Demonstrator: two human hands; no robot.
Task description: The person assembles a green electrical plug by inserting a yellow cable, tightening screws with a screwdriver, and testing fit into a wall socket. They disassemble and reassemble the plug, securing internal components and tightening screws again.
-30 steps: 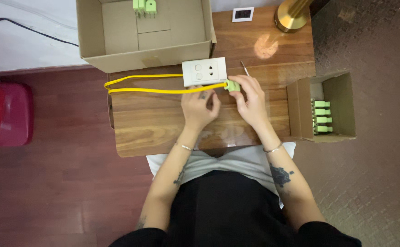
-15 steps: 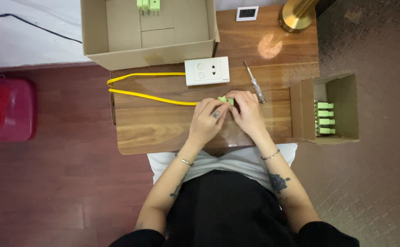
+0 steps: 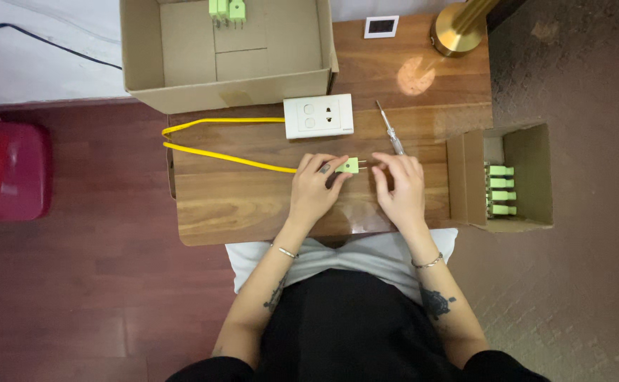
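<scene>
My left hand [image 3: 314, 189] grips a small light-green plug [image 3: 350, 165] at the end of a yellow cable [image 3: 217, 153], prongs pointing right. My right hand [image 3: 399, 188] rests on the wooden table [image 3: 253, 205] just right of the plug, fingers curled, a small gap between them and the prongs; whether it holds anything I cannot tell. The cable loops left and runs back to a white socket block [image 3: 319, 115] lying farther back on the table. A screwdriver [image 3: 389, 128] with a clear handle lies just beyond my right hand.
A large open cardboard box [image 3: 139, 64] at the back holds two green plugs [image 3: 226, 10]. A small open carton [image 3: 536, 177] on the right holds several green plugs. A brass lamp base [image 3: 458, 32] and a small white square item [image 3: 381, 26] stand at the back right. A red object [image 3: 1, 170] lies on the floor at left.
Both hands came back from the socket block toward me with the green plug. The right hand has let go of the plug and moved slightly right; the screwdriver now lies uncovered.
</scene>
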